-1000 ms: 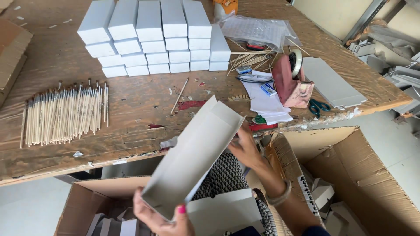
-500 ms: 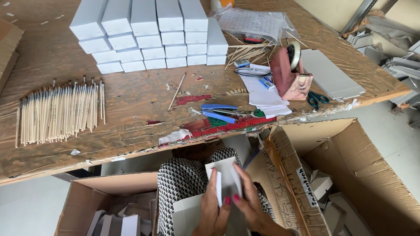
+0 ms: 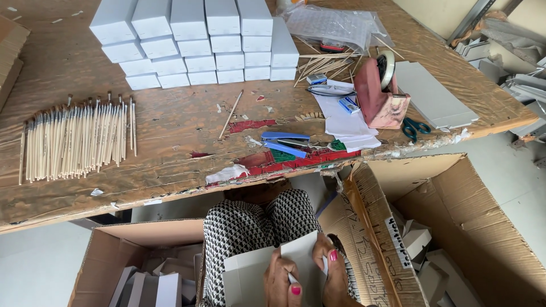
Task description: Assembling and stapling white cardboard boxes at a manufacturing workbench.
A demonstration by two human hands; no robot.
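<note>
White card is what both hands are on now: a small folded box blank (image 3: 284, 270) sits low on the lap, at the near edge of my view. 1 second ago the left hand (image 3: 282, 284) held a long open tray of the same card up in front of the bench, with the right hand (image 3: 334, 278) at its far end. Half a second ago both hands had dropped to the lap, and now they are closed on the card from either side, thumbs pressing its face. I judge a fold is being worked on the piece, though I cannot tell which flap. Both grips are narrow, fingers pinched on the card.

Beyond the checked-cloth knees (image 3: 256, 224) runs a worn wooden bench (image 3: 170, 128). On its far side stand rows of finished white boxes (image 3: 196, 40). At the left lies a row of thin brushes (image 3: 77, 139). Toward the right I see a blue stapler (image 3: 284, 142), a red tape dispenser (image 3: 378, 94), blue-handled scissors (image 3: 415, 126), papers (image 3: 344, 119) and a stack of flat grey card (image 3: 432, 94). 2 open cardboard cartons sit on the floor: the left carton (image 3: 114, 250) holding white pieces, the right carton (image 3: 455, 227) holding grey ones.
</note>
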